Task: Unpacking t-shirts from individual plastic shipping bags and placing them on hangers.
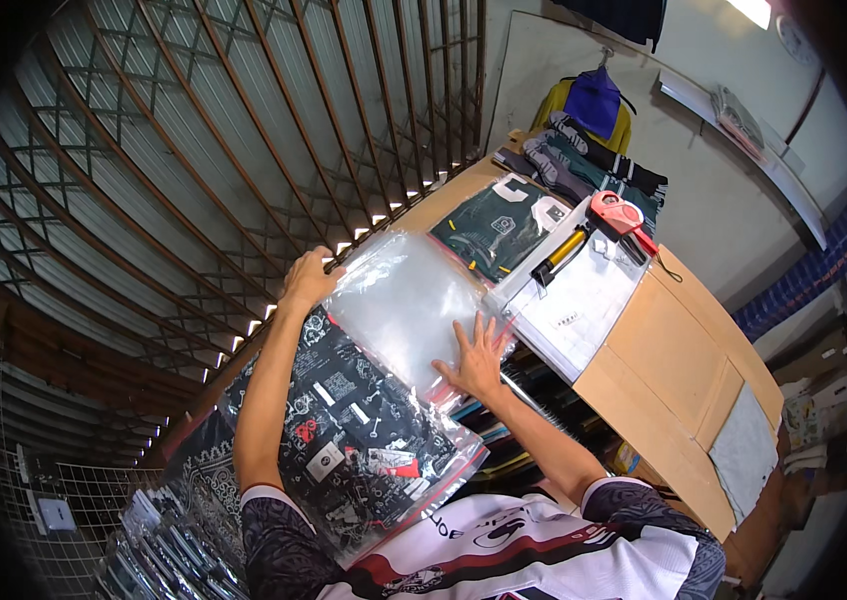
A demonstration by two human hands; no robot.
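A clear plastic bag point(405, 300), or a stack of them, lies flat before me with glare on its surface. At its far left corner is my left hand point(311, 277), fingers bent over the edge beside the metal gate; whether they pinch the plastic is hidden. My right hand point(477, 358) rests on the bag's right side near its red-lined edge, fingers spread, holding nothing. Nearer my body, a dark printed garment in a clear bag with a red seal point(363, 435) lies under my left forearm. Beyond the clear bag is a bagged dark green garment point(502, 217) with white lettering.
A folding metal gate point(303, 135) borders the left. On the right, a white board point(573, 322) holds a red tape dispenser point(618, 214) and a yellow-and-black cutter point(562, 255), beside cardboard point(656, 337). Bagged garments point(176, 547) are stacked lower left; folded clothes point(588, 161) lie at the back.
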